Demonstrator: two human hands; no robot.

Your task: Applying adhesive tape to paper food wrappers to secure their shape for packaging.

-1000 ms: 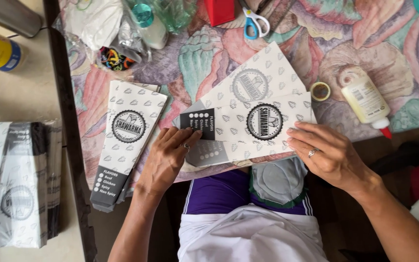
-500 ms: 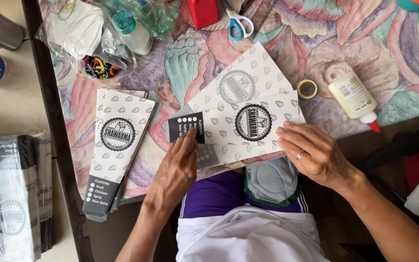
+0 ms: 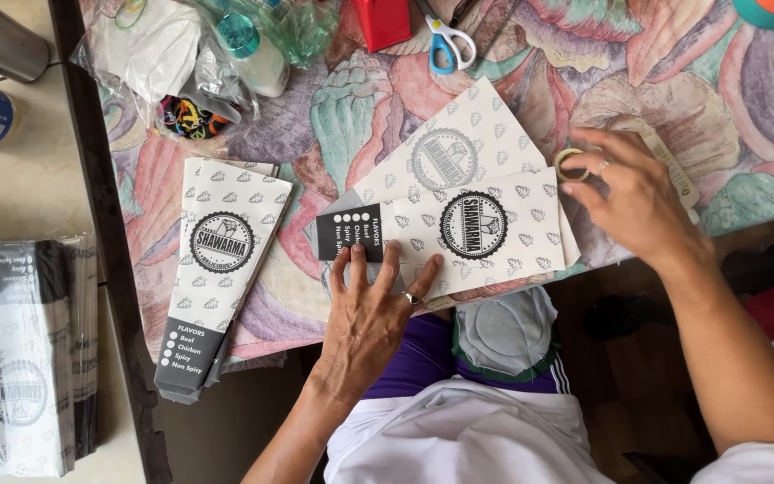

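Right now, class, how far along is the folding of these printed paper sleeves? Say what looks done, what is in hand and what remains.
Done: a small stack of folded sleeves lies on the patterned cloth. In hand: the left hand presses flat a sleeve, while the right hand touches the tape roll. Left: a wrapped bundle of flat sleeves waits at the side.

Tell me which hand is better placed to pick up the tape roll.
Right. The right hand already has its fingertips on the tape roll, while the left hand lies flat on the paper sleeve.
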